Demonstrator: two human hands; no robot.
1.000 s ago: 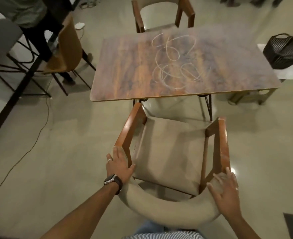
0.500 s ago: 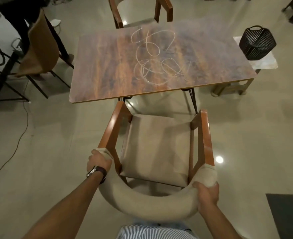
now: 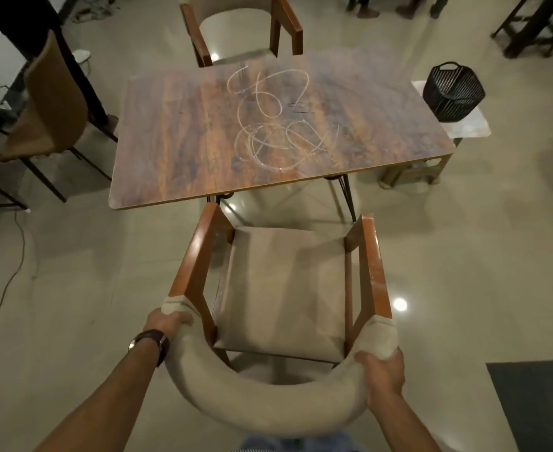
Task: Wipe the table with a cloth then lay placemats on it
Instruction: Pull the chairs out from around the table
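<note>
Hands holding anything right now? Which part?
Both grip the armchair by its curved padded backrest: left hand at the left end, right hand at the right end, below the wooden armrests.

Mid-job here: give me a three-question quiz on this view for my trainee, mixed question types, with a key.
1. True or false: both hands grip the near chair's padded backrest.
2. The white scribbles are on: A) floor B) table C) seat
3. What stands on the side table to the right?

Key: 1. True: left hand and right hand hold its ends. 2. B. 3. A black basket.
</note>
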